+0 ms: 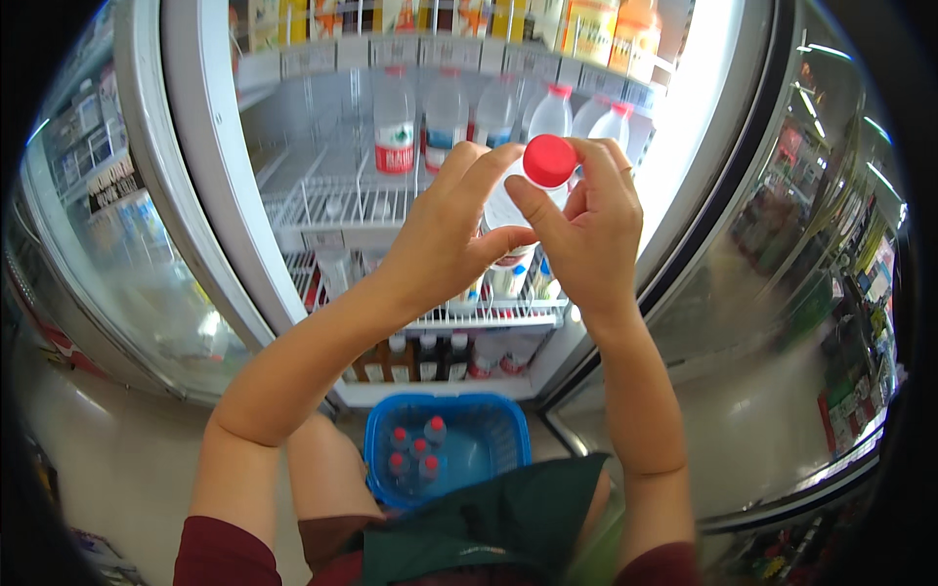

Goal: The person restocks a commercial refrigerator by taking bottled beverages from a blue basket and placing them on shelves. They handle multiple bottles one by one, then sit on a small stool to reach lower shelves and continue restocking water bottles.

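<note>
Both of my hands are on a plastic bottle (503,207) with a red screw cap (549,160), raised in front of an open glass-door refrigerator. My left hand (447,220) wraps the bottle's body from the left, thumb across its front. At the cap and neck, my right hand (597,227) has its thumb and fingers around the right side. Behind them, more red-capped bottles stand on a wire shelf, among them a labelled bottle (395,124) at the left and a clear bottle (552,113) at the right. The held bottle's lower part is partly hidden by my hands.
A blue plastic basket (520,454) on the floor holds several red-capped bottles (420,448). Dark and brown bottles (429,359) stand on the bottom shelf. The open glass door (703,366) is at the right, a refrigerator door frame (198,220) at the left. Packaged drinks (590,29) line the upper shelf.
</note>
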Tool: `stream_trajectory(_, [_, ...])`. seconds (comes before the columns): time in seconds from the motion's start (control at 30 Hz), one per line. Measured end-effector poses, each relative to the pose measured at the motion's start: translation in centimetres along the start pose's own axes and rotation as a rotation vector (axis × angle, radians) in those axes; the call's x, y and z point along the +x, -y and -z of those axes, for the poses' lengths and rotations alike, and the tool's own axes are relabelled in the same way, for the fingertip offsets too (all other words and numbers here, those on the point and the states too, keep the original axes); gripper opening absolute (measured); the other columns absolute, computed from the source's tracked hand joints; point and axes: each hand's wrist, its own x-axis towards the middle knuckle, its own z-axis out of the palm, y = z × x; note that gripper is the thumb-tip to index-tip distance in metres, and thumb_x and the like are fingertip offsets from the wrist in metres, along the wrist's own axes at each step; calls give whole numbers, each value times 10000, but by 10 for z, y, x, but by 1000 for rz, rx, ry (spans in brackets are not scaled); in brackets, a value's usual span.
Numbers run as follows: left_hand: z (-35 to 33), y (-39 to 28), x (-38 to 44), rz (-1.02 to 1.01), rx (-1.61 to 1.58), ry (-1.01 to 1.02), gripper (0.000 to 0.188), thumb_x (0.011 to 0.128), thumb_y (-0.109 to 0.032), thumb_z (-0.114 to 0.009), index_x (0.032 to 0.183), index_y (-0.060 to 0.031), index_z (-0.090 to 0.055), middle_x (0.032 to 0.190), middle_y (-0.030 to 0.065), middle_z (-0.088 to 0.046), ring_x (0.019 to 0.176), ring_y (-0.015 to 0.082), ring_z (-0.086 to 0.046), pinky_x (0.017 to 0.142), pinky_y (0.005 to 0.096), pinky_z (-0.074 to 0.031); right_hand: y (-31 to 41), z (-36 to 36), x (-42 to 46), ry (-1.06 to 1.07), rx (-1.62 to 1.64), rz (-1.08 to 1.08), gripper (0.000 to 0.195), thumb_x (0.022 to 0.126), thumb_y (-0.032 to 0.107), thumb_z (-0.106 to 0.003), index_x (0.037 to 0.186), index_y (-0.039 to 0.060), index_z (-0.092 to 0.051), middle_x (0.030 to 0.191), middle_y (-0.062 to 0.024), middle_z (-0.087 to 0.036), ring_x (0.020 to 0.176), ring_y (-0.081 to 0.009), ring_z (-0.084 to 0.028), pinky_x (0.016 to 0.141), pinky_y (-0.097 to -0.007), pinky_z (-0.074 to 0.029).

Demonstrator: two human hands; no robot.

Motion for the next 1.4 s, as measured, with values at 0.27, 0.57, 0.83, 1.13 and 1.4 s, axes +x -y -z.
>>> stream_trajectory(0.27, [-51, 2, -152, 384, -181, 314, 714, 789, -285, -787, 1346, 3, -446, 1153, 209, -490, 994, 435, -566, 835, 445, -482, -12, 1, -134, 424, -42, -346, 280, 741, 205, -769, 847, 15, -594, 830, -143, -601, 766, -349, -627, 651, -414, -505])
stream_trajectory(0.57, [-145, 35, -373, 861, -302, 624, 568, 794, -105, -724, 1305, -22, -492, 1204, 203, -521, 1123, 393, -547, 914, 424, -481, -56, -58, -369, 938, -45, -683, 218, 693, 103, -681, 870, 9, -596, 897, -212, -630, 846, -410, -629, 736, -489, -526])
stream_trajectory(0.83, [-183, 50, -492, 1032, -219, 979, 553, 816, -144, -658, 1326, -18, -485, 1182, 270, -612, 1105, 436, -583, 921, 493, -482, -57, -90, -523, 1185, -76, -857, 303, 689, 33, -683, 962, -15, -561, 991, -290, -606, 842, -491, -633, 730, -545, -541])
stream_trajectory(1.13, [-179, 49, -563, 1109, -242, 1144, 460, 789, -104, -586, 1232, 15, -552, 1193, 282, -612, 1122, 437, -580, 942, 479, -479, -24, -107, -596, 1292, -17, -916, 291, 809, 120, -648, 1057, 8, -545, 1056, -304, -555, 859, -511, -623, 751, -565, -533])
stream_trajectory(1.4, [-171, 57, -515, 1136, -203, 1475, 588, 841, -257, -653, 1344, -1, -489, 1281, 259, -586, 1202, 403, -555, 995, 439, -453, -48, -113, -600, 1504, 38, -880, 393, 765, 289, -713, 1071, 48, -665, 1055, -237, -658, 987, -407, -636, 853, -487, -533])
